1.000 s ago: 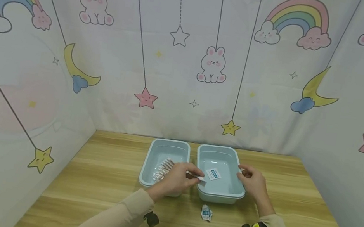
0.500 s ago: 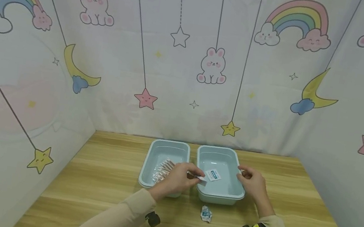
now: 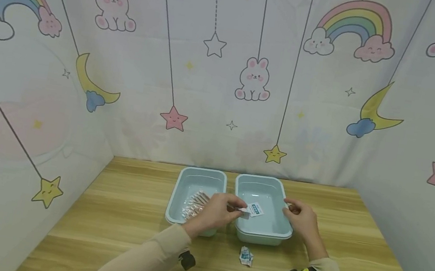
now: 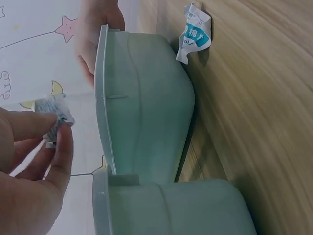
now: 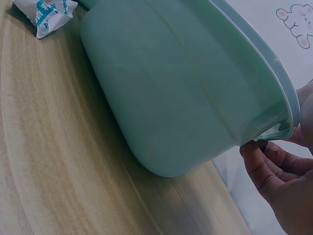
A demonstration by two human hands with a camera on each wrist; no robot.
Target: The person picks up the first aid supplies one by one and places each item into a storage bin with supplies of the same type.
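"Left hand (image 3: 219,211) has edged rightward, pinching a small packet (image 4: 51,105)."
"Where's it held?"
"Above the right tray (image 3: 268,225), near its left edge and the flat sachet (image 3: 256,209) inside."
"And the right hand (image 3: 302,219)?"
"Gripping that tray's right rim."

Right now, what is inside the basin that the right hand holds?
One white packet with blue print lies in the basin. In the head view, the left hand and a pinched packet cover part of the basin's left side; anything behind them is hidden.
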